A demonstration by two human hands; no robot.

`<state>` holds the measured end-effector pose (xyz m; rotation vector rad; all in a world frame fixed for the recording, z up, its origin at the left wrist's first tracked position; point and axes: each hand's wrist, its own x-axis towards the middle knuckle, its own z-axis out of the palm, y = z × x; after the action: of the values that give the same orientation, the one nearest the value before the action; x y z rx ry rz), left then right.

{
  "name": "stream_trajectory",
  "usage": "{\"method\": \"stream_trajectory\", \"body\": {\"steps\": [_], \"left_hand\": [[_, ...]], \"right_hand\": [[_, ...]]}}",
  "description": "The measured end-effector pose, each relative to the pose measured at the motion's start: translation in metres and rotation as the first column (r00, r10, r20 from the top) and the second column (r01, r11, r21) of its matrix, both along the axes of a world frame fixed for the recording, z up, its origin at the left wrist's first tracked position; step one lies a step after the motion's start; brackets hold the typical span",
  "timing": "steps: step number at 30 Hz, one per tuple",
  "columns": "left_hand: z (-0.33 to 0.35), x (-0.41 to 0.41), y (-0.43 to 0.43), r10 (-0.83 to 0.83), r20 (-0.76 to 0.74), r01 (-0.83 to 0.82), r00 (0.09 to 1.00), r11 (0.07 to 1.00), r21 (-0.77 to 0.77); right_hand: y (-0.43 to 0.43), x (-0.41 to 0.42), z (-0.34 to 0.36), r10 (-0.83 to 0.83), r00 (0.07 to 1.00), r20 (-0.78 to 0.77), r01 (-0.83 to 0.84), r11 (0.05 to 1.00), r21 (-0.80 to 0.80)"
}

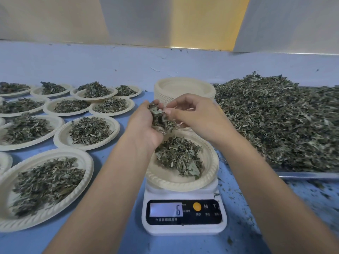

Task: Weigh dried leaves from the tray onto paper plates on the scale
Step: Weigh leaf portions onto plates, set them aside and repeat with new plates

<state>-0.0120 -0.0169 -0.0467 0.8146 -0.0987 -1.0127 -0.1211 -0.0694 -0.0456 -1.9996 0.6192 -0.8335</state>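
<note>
On my left, filled plates (45, 184) spread across the blue counter (23, 243); my left hand (145, 129) cups a clump of leaves (159, 121) above the plate (209, 173) on the scale (183, 230), which reads 6; my right hand (196, 114) pinches at that clump; behind them stands a stack of empty plates (183, 85); far right lies the tray (302, 175), heaped with dried leaves (275, 125).

Scale (184, 228), black control panel (183, 222): the digit "6" is shown on the lit display (166, 209). Tiny unit marks at the display's upper right corner cannot be read. To the right of the display, past an orange button (197, 206), the white letters "M" and "T" are printed. The small Chinese captions beneath them are blurred. Below the display a line of Chinese characters is printed, ending in "家用厨房秤".
</note>
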Motion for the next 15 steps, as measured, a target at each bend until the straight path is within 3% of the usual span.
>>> {"method": "stream_trajectory", "body": {"steps": [6,10,15], "left_hand": [[0.003,-0.007,0.003,-0.048,0.069,0.048,0.996,0.999,-0.001],[0.004,-0.011,0.002,-0.067,0.069,0.07,0.995,0.997,-0.033],[0.002,-0.014,-0.002,-0.052,0.184,0.048,0.982,0.999,0.022]], "right_hand": [[-0.002,0.0,0.0,-0.003,0.996,0.093,-0.004,0.998,0.07],[0.002,0.005,-0.002,0.032,0.997,0.07,-0.034,0.999,0.026],[0.003,0.01,-0.006,-0.018,0.998,0.056,0.019,0.999,-0.026]]}}
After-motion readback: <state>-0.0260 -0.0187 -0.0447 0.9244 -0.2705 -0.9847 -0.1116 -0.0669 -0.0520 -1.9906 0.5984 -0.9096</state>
